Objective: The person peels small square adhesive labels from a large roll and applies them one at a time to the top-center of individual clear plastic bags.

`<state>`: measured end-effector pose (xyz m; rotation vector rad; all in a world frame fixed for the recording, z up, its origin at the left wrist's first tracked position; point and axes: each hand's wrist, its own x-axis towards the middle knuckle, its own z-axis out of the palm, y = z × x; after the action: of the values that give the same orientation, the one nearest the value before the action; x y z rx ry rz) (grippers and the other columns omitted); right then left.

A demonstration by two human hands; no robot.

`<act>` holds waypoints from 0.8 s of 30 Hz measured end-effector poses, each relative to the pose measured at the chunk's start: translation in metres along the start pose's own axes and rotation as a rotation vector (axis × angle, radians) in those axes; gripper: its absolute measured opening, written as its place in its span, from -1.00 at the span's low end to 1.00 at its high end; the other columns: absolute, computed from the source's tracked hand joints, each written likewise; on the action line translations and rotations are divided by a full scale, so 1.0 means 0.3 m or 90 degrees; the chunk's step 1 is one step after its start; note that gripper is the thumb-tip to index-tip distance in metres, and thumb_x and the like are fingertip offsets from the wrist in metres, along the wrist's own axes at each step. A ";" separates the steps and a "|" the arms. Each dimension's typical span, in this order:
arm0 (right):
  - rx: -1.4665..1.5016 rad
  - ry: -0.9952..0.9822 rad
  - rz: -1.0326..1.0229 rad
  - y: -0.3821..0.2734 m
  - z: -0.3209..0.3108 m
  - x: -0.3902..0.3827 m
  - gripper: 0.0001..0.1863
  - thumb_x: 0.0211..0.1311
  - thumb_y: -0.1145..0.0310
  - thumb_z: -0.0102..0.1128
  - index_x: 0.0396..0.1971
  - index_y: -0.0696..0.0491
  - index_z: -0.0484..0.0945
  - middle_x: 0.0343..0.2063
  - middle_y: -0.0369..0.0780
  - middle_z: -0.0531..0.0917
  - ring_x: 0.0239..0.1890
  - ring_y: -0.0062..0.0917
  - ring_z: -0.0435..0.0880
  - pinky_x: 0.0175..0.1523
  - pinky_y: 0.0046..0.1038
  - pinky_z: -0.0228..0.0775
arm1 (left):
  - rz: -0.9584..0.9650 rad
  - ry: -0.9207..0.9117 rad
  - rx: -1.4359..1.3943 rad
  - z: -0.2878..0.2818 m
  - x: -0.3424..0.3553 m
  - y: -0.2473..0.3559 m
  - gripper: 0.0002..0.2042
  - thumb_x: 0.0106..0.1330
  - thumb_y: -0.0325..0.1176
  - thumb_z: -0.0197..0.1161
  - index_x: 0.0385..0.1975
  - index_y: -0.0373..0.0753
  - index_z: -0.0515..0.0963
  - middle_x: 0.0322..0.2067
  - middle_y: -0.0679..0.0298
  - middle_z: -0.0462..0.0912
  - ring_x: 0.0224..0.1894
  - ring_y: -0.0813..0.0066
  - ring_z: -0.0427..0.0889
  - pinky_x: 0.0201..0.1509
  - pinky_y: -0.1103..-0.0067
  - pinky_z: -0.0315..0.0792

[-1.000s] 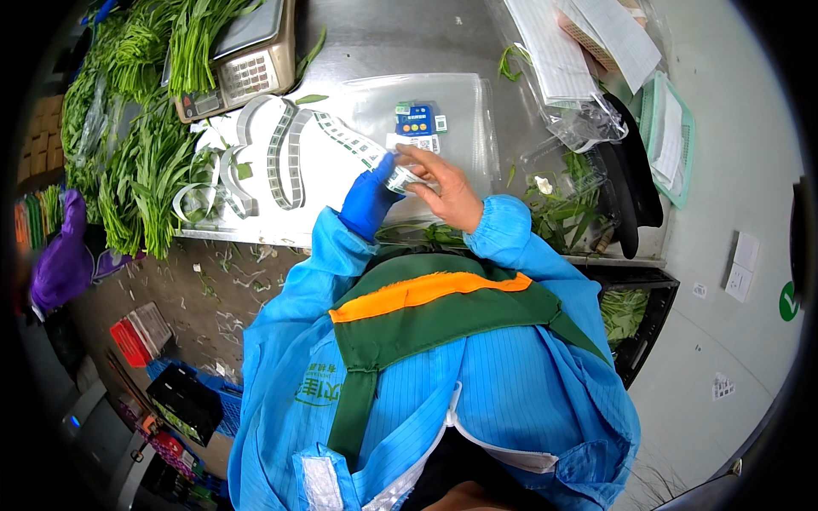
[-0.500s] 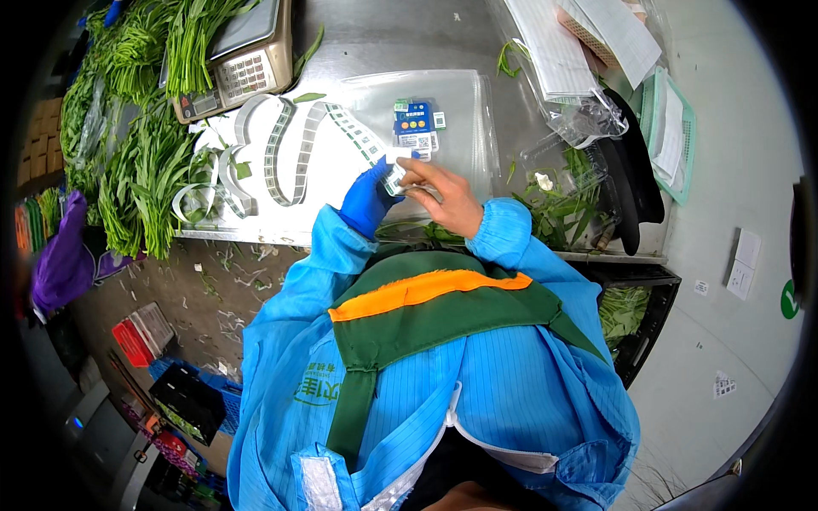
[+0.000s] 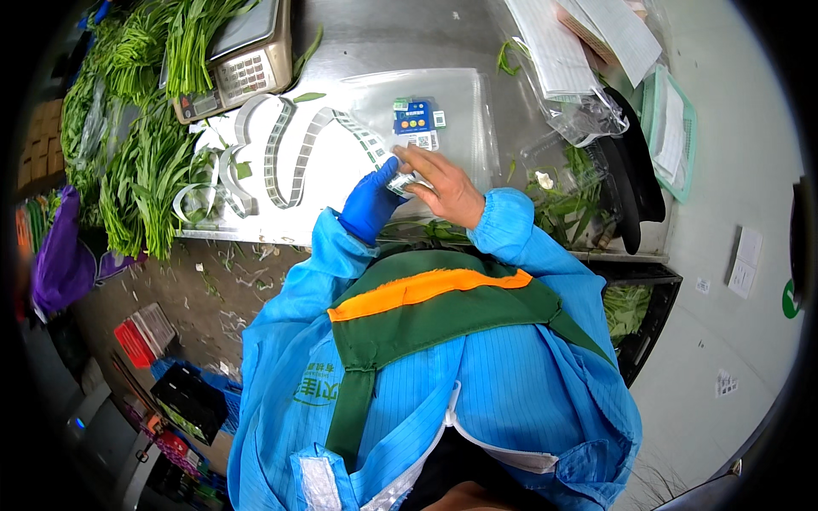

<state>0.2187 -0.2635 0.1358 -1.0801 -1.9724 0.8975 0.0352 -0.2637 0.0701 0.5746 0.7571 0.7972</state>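
Note:
My left hand [image 3: 371, 204], in a blue glove, is closed on the end of a strip of small stickers [image 3: 366, 140]. The strip trails back over the table in loose curls. My bare right hand [image 3: 447, 189] meets it from the right, fingertips bent at the strip's end; whether a sticker is between them is hidden. Just beyond both hands lies a stack of clear plastic bags [image 3: 467, 111]. The top bag carries a blue printed label [image 3: 414, 117] with small white and green stickers around it.
Bundles of leafy greens [image 3: 145, 183] and a weighing scale [image 3: 245, 75] stand at the left. On the right are papers [image 3: 554, 51], loose leaves [image 3: 558, 200], a black object [image 3: 630, 170] and a green basket [image 3: 688, 145]. A black crate [image 3: 652, 315] of greens sits below the table edge.
My right hand has turned flatter and shifted slightly right and down, its fingers still at the strip's end. The left hand stays nearly in place, and the sticker strip has shifted a little.

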 end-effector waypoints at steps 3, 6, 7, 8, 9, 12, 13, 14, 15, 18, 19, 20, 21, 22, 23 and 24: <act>0.023 -0.009 -0.008 0.005 0.018 -0.008 -0.28 0.02 0.61 0.22 0.25 -0.04 0.27 0.05 -0.08 0.43 -0.01 -0.19 0.51 0.09 -0.27 0.40 | 0.008 -0.012 -0.049 -0.026 -0.008 -0.022 -0.60 0.35 -0.40 0.09 0.18 -0.28 0.32 -0.01 0.19 0.51 -0.01 0.40 0.51 0.06 0.52 0.41; 0.008 -0.007 -0.046 0.001 0.033 -0.019 -0.29 -0.01 0.64 0.22 0.23 -0.02 0.30 0.01 -0.10 0.44 -0.09 -0.24 0.54 0.03 -0.34 0.44 | 0.001 0.000 0.249 -0.021 -0.023 -0.021 -0.63 0.42 -0.20 0.03 0.10 -0.27 0.38 0.01 0.21 0.49 0.02 0.32 0.48 0.11 0.41 0.38; -0.005 -0.003 -0.063 0.000 0.035 -0.024 -0.29 -0.02 0.66 0.22 0.23 -0.01 0.30 0.00 -0.10 0.44 -0.11 -0.26 0.55 0.01 -0.37 0.45 | -0.012 0.000 0.528 0.007 -0.038 0.028 -0.62 0.43 -0.19 0.00 0.12 -0.28 0.36 0.02 0.19 0.48 0.03 0.31 0.48 0.12 0.40 0.39; 0.056 -0.007 -0.031 -0.004 0.035 -0.028 -0.28 -0.01 0.68 0.20 0.24 -0.01 0.29 0.00 -0.12 0.44 -0.14 -0.32 0.56 0.00 -0.40 0.45 | -0.024 0.000 0.808 0.031 -0.054 0.068 -0.61 0.44 -0.19 -0.02 0.14 -0.28 0.34 0.03 0.18 0.47 0.04 0.30 0.49 0.13 0.40 0.39; 0.117 -0.014 -0.006 -0.011 0.036 -0.025 -0.27 0.00 0.70 0.19 0.25 0.00 0.27 0.01 -0.13 0.45 -0.17 -0.37 0.57 -0.01 -0.43 0.46 | 0.019 0.066 0.667 0.050 -0.087 0.090 -0.63 0.45 -0.23 -0.05 0.15 -0.29 0.34 0.04 0.15 0.47 0.04 0.30 0.50 0.13 0.41 0.40; 0.329 0.092 0.113 -0.006 -0.013 -0.018 -0.24 0.02 0.74 0.15 0.29 0.00 0.20 0.03 -0.18 0.44 -0.23 -0.53 0.57 -0.03 -0.48 0.46 | 0.100 0.108 0.519 -0.108 -0.164 0.148 -0.62 0.45 -0.26 -0.05 0.18 -0.29 0.34 -0.02 0.12 0.51 0.00 0.32 0.52 0.10 0.47 0.42; 0.405 0.148 0.155 -0.001 -0.048 -0.011 -0.22 0.03 0.76 0.13 0.30 0.00 0.18 0.04 -0.19 0.44 -0.24 -0.58 0.57 -0.03 -0.50 0.45 | 0.111 0.157 0.484 -0.207 -0.198 0.168 -0.62 0.45 -0.27 -0.05 0.19 -0.28 0.34 -0.04 0.12 0.53 -0.01 0.32 0.53 0.09 0.49 0.43; 0.401 0.183 0.189 0.008 -0.106 -0.001 -0.21 0.05 0.76 0.12 0.31 -0.01 0.15 0.04 -0.19 0.44 -0.24 -0.61 0.56 -0.02 -0.49 0.46 | -0.038 0.401 0.164 -0.386 -0.244 0.163 -0.56 0.32 -0.36 0.16 0.19 -0.31 0.34 -0.07 0.10 0.54 -0.02 0.27 0.54 0.10 0.48 0.42; 0.397 0.218 0.223 0.026 -0.169 0.003 -0.21 0.06 0.76 0.12 0.33 -0.02 0.13 0.03 -0.18 0.45 -0.24 -0.63 0.55 0.00 -0.48 0.46 | 0.040 0.477 0.297 -0.557 -0.311 0.160 -0.47 0.23 -0.39 0.25 0.22 -0.32 0.30 -0.02 0.06 0.52 0.02 0.23 0.52 0.11 0.47 0.41; 0.340 0.251 0.266 0.124 -0.285 -0.025 -0.23 0.06 0.76 0.11 0.32 0.01 0.15 -0.01 -0.14 0.47 -0.25 -0.61 0.57 -0.01 -0.51 0.46 | 0.301 0.800 1.025 -0.396 -0.351 0.316 -0.23 0.02 -0.45 0.43 0.28 -0.34 0.19 0.14 -0.08 0.39 0.15 0.17 0.42 0.18 0.45 0.35; 0.326 0.223 0.270 0.135 -0.301 -0.020 -0.25 0.07 0.74 0.12 0.30 0.03 0.16 -0.02 -0.14 0.47 -0.25 -0.62 0.57 -0.02 -0.51 0.46 | 0.402 0.676 1.038 -0.311 -0.334 0.370 -0.22 0.05 -0.50 0.40 0.30 -0.33 0.13 0.22 -0.08 0.29 0.21 0.18 0.37 0.22 0.43 0.31; 0.314 0.189 0.273 0.141 -0.313 -0.005 -0.28 0.09 0.73 0.12 0.29 0.05 0.18 -0.03 -0.14 0.48 -0.25 -0.62 0.57 -0.02 -0.52 0.46 | 0.448 0.577 0.834 -0.215 -0.285 0.365 -0.32 0.05 -0.61 0.36 0.24 -0.33 0.25 0.19 0.03 0.36 0.18 0.22 0.40 0.23 0.44 0.31; 0.299 0.157 0.274 0.144 -0.321 0.009 -0.31 0.10 0.71 0.13 0.27 0.06 0.20 -0.04 -0.14 0.48 -0.25 -0.62 0.57 -0.03 -0.52 0.46 | 0.441 0.470 0.825 -0.201 -0.236 0.331 -0.44 0.06 -0.64 0.33 0.13 -0.31 0.39 0.12 0.11 0.46 0.16 0.27 0.42 0.22 0.46 0.32; 0.310 0.134 0.272 0.151 -0.316 0.020 -0.36 0.11 0.68 0.14 0.24 0.08 0.25 -0.06 -0.15 0.49 -0.27 -0.63 0.56 -0.08 -0.53 0.46 | 0.404 0.373 0.660 -0.215 -0.165 0.250 -0.53 0.04 -0.59 0.37 0.03 -0.28 0.49 0.03 0.14 0.53 0.11 0.33 0.46 0.17 0.50 0.34; 0.324 0.107 0.271 0.157 -0.305 0.038 -0.41 0.12 0.66 0.16 0.20 0.09 0.29 -0.07 -0.16 0.49 -0.30 -0.63 0.56 -0.12 -0.54 0.46 | 0.424 0.287 0.777 -0.149 -0.100 0.210 -0.55 0.04 -0.51 0.41 0.00 -0.21 0.53 -0.02 0.19 0.57 0.05 0.32 0.51 0.13 0.46 0.36; 0.331 0.090 0.272 0.162 -0.299 0.042 -0.45 0.13 0.63 0.17 0.16 0.11 0.33 -0.09 -0.17 0.50 -0.32 -0.63 0.56 -0.17 -0.55 0.46 | 0.390 0.189 0.835 -0.082 -0.025 0.186 -0.60 0.05 -0.35 0.43 -0.06 -0.13 0.57 -0.07 0.22 0.59 -0.01 0.24 0.54 0.08 0.44 0.38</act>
<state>0.3069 -0.2113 0.1447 -1.2218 -1.2976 1.4198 -0.0109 -0.2334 0.0973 1.9597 1.3891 0.8741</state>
